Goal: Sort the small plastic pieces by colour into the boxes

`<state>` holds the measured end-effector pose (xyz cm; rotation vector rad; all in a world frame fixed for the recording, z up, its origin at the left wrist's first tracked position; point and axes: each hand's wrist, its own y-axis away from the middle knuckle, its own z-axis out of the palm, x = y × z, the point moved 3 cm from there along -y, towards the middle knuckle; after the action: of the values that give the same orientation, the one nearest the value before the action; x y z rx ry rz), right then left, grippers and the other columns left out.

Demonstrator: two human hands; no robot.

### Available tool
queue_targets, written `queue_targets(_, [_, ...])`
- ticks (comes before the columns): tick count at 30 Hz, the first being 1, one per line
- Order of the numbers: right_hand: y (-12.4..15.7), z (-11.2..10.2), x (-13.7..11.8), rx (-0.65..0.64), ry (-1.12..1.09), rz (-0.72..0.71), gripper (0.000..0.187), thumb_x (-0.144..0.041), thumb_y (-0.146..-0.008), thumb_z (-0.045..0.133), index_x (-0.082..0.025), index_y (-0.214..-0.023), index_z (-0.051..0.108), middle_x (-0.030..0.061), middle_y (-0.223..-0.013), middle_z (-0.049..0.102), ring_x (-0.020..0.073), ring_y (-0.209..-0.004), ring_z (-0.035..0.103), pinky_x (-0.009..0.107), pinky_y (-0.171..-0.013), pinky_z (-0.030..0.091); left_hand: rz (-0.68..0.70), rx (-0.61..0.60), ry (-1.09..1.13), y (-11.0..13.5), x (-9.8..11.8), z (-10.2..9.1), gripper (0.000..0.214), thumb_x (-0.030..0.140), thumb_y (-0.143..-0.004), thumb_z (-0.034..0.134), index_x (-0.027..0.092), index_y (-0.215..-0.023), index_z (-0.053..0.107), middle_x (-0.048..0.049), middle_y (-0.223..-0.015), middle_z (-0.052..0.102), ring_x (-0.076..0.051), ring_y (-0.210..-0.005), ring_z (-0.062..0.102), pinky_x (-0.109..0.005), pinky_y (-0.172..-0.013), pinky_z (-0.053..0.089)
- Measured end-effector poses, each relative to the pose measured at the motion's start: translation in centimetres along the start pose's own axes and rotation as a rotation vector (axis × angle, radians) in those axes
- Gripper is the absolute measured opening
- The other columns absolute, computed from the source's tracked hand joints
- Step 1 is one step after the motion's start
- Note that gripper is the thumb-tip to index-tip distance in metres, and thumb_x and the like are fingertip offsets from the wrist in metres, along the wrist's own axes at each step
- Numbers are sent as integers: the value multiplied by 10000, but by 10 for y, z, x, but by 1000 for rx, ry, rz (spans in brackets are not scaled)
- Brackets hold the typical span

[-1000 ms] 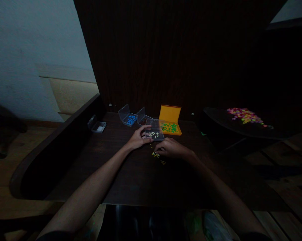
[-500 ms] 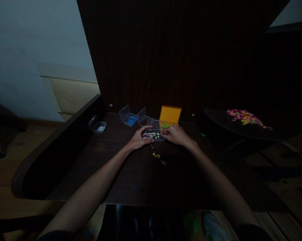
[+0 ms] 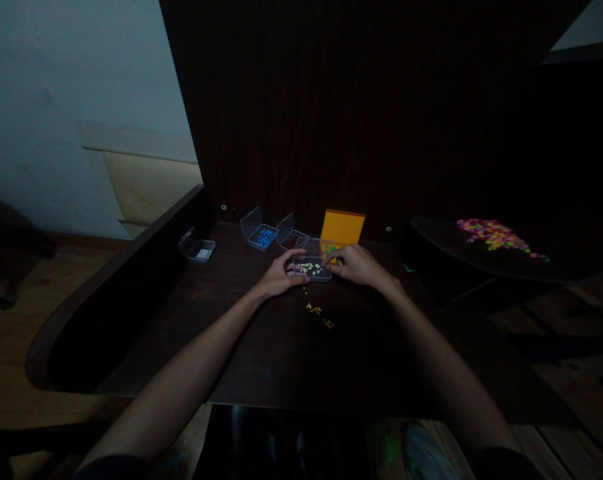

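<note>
While the left hand (image 3: 278, 275) is clamping the left end of the open clear box (image 3: 317, 279), the right hand (image 3: 354, 264) is now hovering at the box's right end; one second earlier it was reaching down to the yellow pieces (image 3: 315, 309) lying on the table (image 3: 261, 353). Since the half-second mark, both hands are keeping nearly the same positions. The left thumb is pressing along the near side, and the index finger is stretching across the far side. The right fingers are curling inward, tips drawing near each other; whether they are pinching a piece cannot be told. The box is sitting before the orange box (image 3: 342, 227), pale pieces (image 3: 309, 268) lying inside.
</note>
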<state>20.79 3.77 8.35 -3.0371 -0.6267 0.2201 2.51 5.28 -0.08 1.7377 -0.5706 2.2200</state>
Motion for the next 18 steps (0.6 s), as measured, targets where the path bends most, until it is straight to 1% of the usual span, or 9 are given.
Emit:
queue_targets(3, [12, 2, -10, -77, -76, -67, 183, -205, -806, 604, -205, -905, 758, 11, -693, 666, 131, -623, 557, 241, -586, 343, -11, 4, -7, 0, 1, 0, 691, 98, -551, 809, 188, -1192, 568, -91, -1216, 541, -107, -852, 574, -303, -783, 532])
queue_targets(6, [25, 12, -25, -195, -113, -122, 150, -267, -809, 625, -221, -874, 752, 3, -691, 668, 126, -620, 558, 233, -572, 329, 11, 0, -22, 0, 2, 1, 681, 111, -551, 811, 187, -1185, 575, -94, -1233, 545, -109, -849, 579, -287, -763, 535])
queue_targets(8, [31, 20, -35, -247, -102, -132, 160, -325, -815, 629, -237, -878, 747, 3, -710, 679, 135, -639, 567, 235, -564, 322, 28, -3, -27, 0, 3, 1, 672, 109, -552, 810, 185, -1179, 581, -100, -1258, 541, -106, -842, 581, -280, -759, 534])
queue_targets(13, [35, 33, -46, -263, -45, -116, 215, -424, -819, 629, -247, -881, 734, 32, -830, 705, 185, -785, 605, 254, -602, 336, 16, -11, -23, 0, 2, 0, 681, 99, -560, 805, 174, -1195, 573, -97, -1204, 572, -109, -833, 584, -266, -750, 531])
queue_targets(18, [32, 37, -50, -299, -37, -83, 185, -367, -822, 609, -239, -876, 731, 47, -880, 694, 198, -839, 601, 259, -624, 352, 21, 6, -25, 0, 1, -1, 679, 89, -550, 816, 177, -1183, 585, -103, -1263, 552, -99, -831, 594, -254, -744, 540])
